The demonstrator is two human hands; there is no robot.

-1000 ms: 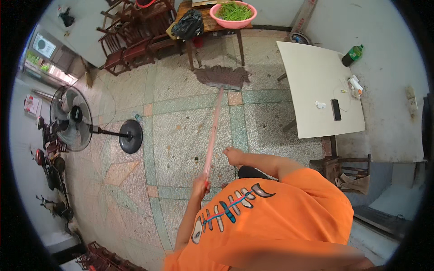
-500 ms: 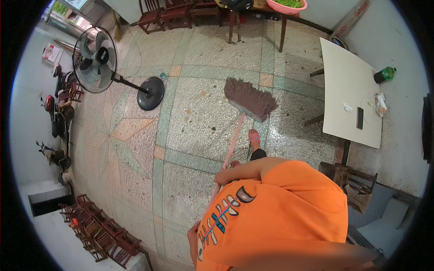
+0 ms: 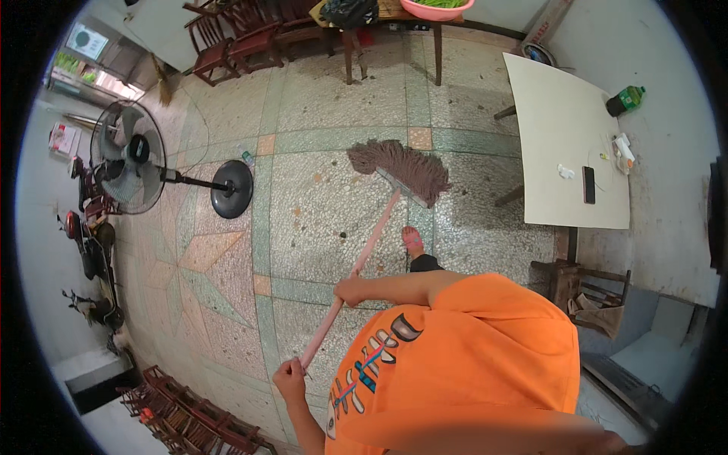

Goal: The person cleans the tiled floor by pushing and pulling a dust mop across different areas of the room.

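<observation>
A string mop is in my hands, its grey-brown yarn head [image 3: 402, 168] spread on the speckled floor ahead of me. Its pink handle [image 3: 374, 241] slants down to the left, toward my body. My right hand [image 3: 350, 290] is wrapped round the middle of the handle. Farther down, my left hand [image 3: 289, 376] grips it close to its end, out to the left of my orange shirt. My foot in a pink sandal [image 3: 412, 239] stands just behind the mop head.
A pedestal fan [image 3: 231, 189] stands on the left. To the right is a white table [image 3: 569, 152] with a phone [image 3: 588, 185] and a green bottle [image 3: 626, 101]. Wooden chairs [image 3: 227, 45] line the far wall; stacked chairs [image 3: 182, 417] and parked scooters [image 3: 95, 250] are at left.
Both hands and the mop handle have swung left, away from my shirt, and the left hand shows fully. The mop head sits slightly farther left in the picture; the whole view has shifted too.
</observation>
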